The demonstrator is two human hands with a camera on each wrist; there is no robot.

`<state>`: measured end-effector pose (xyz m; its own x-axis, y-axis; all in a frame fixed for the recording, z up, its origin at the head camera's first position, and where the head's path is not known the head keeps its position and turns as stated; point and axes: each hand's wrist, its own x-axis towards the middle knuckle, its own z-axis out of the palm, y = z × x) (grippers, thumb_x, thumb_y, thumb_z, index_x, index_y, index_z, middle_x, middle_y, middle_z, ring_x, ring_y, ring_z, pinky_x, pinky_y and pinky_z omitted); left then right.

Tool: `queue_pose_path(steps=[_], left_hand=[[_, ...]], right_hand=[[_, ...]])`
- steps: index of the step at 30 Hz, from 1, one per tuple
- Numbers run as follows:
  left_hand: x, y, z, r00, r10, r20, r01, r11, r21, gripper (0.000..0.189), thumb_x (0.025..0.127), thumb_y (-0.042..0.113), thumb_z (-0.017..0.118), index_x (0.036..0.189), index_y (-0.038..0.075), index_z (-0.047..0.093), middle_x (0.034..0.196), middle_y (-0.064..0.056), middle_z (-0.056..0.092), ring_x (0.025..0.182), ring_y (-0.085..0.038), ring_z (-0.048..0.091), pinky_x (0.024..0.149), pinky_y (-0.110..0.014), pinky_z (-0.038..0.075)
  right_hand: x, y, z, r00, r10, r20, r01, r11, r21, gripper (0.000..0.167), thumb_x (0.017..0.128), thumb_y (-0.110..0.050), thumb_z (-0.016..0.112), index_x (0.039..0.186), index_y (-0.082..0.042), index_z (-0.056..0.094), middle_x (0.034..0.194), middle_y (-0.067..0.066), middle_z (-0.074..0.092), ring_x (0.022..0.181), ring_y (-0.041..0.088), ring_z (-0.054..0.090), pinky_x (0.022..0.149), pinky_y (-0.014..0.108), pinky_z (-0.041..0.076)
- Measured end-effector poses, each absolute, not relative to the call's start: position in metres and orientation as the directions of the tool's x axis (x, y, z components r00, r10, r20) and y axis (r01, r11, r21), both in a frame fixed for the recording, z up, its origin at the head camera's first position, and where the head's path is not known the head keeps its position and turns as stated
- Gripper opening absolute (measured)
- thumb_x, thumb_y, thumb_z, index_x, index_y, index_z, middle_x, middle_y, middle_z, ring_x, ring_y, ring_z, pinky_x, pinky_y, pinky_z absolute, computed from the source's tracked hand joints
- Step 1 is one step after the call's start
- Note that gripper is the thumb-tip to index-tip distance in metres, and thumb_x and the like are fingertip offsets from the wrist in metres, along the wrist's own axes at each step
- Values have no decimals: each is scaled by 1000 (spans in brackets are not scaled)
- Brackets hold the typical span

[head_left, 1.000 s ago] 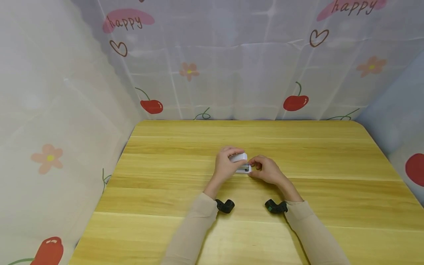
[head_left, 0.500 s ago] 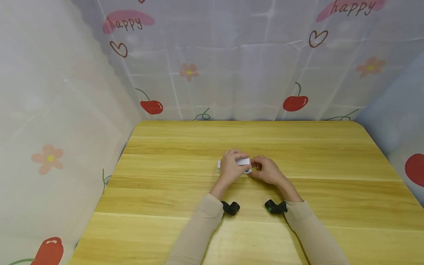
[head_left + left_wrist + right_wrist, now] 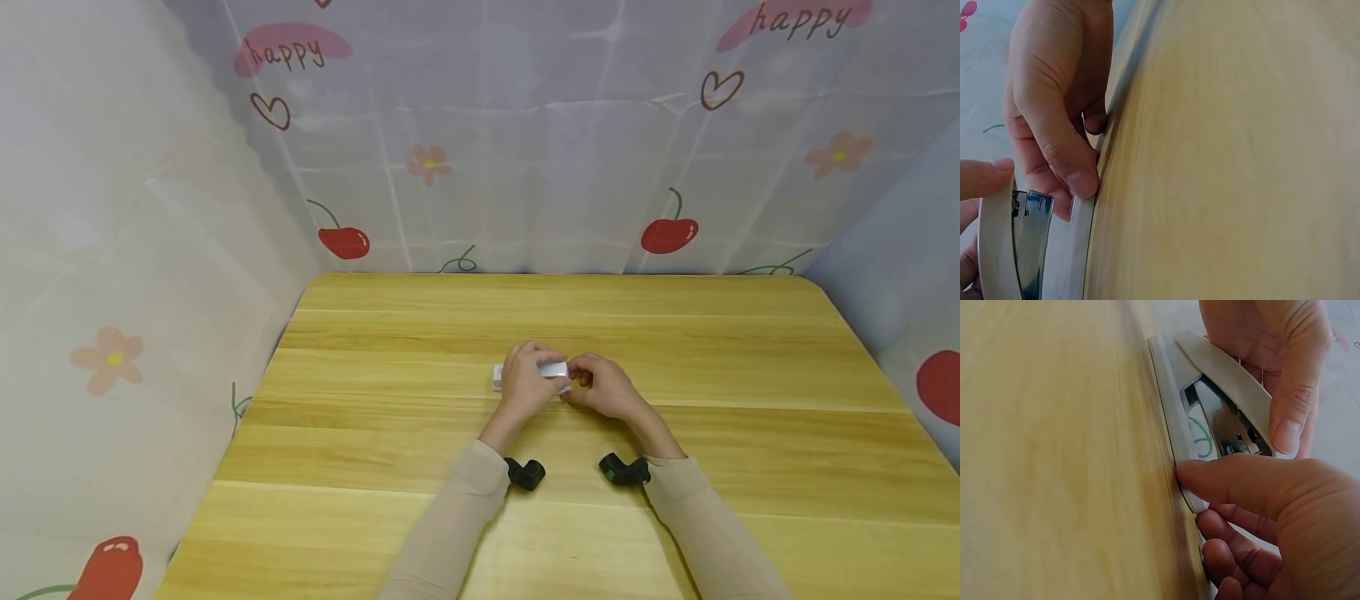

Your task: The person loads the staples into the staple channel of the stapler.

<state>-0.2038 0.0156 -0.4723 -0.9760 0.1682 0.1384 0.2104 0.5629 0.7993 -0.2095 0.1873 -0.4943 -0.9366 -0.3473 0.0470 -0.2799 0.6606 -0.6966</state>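
A white stapler lies lengthwise on the wooden table, partly covered by the hands in the head view. Around its upper arm the left hand curls, thumb near the front end. The right hand pinches the front tip of the base between thumb and fingers. Between upper arm and base, the shiny metal magazine shows in the left wrist view. The upper arm slants up from the base, leaving a gap at the front.
The wooden table reaches back to a curtain printed with cherries and flowers. Black wrist cameras stick out inward from both sleeves, the left camera and the right camera above the table.
The left hand has moved right and down with the stapler's upper arm, which now covers the magazine in the head view. The right hand has stayed at the front end of the base.
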Motion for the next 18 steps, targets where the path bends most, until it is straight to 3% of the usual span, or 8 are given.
queue_pose_path(steps=[7, 12, 18], left_hand=[[-204, 13, -470, -976, 171, 137, 210, 551, 808, 32, 77, 16, 84, 108, 14, 76, 113, -2, 64, 108, -21, 52, 87, -34, 43], [-206, 3, -470, -967, 214, 141, 230, 481, 846, 40, 81, 20, 81, 119, 13, 71, 124, -5, 59, 115, -26, 51, 88, -37, 47], [-210, -34, -463, -953, 242, 180, 280, 490, 825, 50, 88, 29, 74, 131, 9, 61, 138, -10, 52, 128, -32, 47, 103, -52, 40]], right_hand=[[-212, 188, -493, -932, -360, 51, -289, 650, -703, 28, 78, -16, 81, 101, -7, 69, 86, 4, 58, 76, 16, 48, 67, 28, 40], [-212, 194, -489, -915, -401, 41, -307, 626, -717, 29, 80, -15, 80, 104, -4, 68, 92, 8, 62, 79, 18, 51, 69, 28, 44], [-210, 211, -478, -934, -354, 53, -287, 653, -701, 35, 87, -13, 73, 118, 1, 66, 110, 16, 66, 92, 27, 60, 80, 41, 52]])
